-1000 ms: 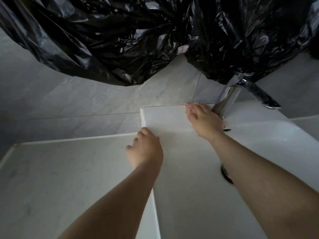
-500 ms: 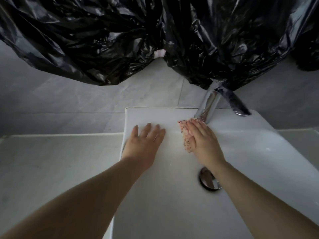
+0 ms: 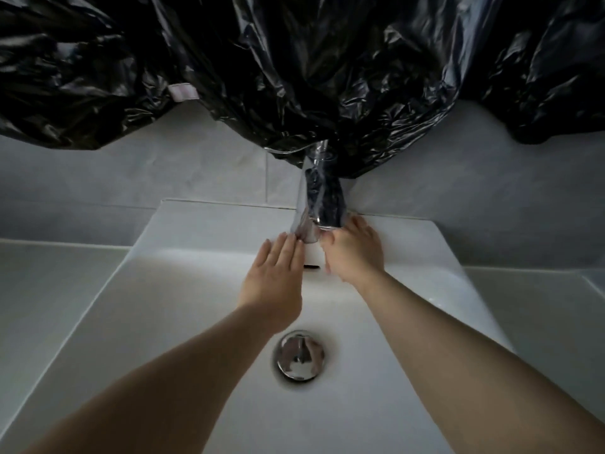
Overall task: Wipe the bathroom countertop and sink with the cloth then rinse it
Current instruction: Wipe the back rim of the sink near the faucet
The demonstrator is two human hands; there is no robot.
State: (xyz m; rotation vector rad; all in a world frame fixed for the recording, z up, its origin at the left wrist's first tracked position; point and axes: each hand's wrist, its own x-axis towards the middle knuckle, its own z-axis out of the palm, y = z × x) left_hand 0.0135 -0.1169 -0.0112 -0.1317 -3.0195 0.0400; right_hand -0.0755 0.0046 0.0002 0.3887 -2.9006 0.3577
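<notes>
The white rectangular sink [image 3: 196,221] fills the middle of the view, with a chrome drain [image 3: 299,358] in the basin. A chrome faucet [image 3: 319,208] rises from the back ledge. My left hand [image 3: 275,276] lies flat on the basin's back slope, its straight fingertips touching the left of the faucet base. My right hand [image 3: 355,253] presses down on the ledge against the right side of the faucet base. The cloth is hidden under this hand.
The pale countertop [image 3: 49,290] extends left of the sink and also on the right [image 3: 540,306]. Black plastic sheeting [image 3: 294,77] hangs low from above and covers the faucet's top. Grey wall tiles [image 3: 163,178] stand behind the sink.
Both hands moved right along the back of the sink. The right hand went from the faucet's left side to its right, and the spotted cloth is no longer visible. The left hand followed up to the faucet base.
</notes>
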